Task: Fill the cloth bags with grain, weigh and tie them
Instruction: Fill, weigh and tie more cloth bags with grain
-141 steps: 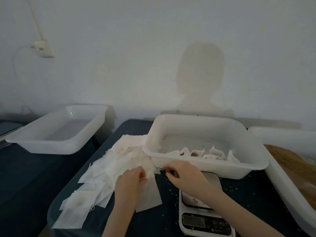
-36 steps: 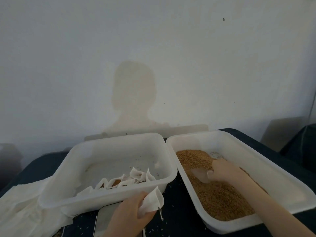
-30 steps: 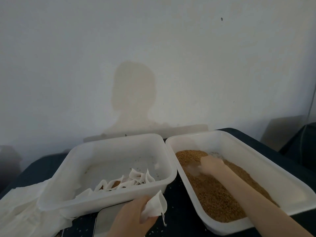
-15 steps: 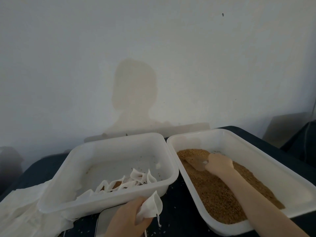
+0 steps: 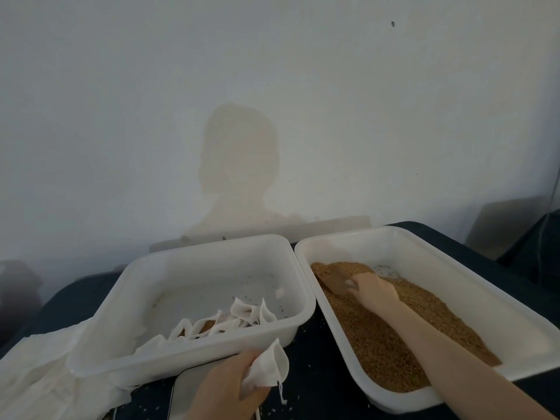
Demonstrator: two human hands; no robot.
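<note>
A plain indoor room is serving as a small manual packing station. A bare stained white wall (image 5: 272, 116) is backing a dark-covered table (image 5: 315, 374) that is carrying white plastic trays (image 5: 306, 301), loose grain (image 5: 378, 344) and stacked cloth bags (image 5: 39, 377).

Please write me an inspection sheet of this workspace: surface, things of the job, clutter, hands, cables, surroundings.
Surface: dark table, loose grains scattered on it.
Job's things: grain tub; middle tub holding filled bags; empty bags pile; scale.
Clutter: nothing seen.
Hands: left hand grips a cloth bag; right hand holds a scoop in the grain.
Cables: one at the right edge.
Surroundings: stained white wall.
</note>
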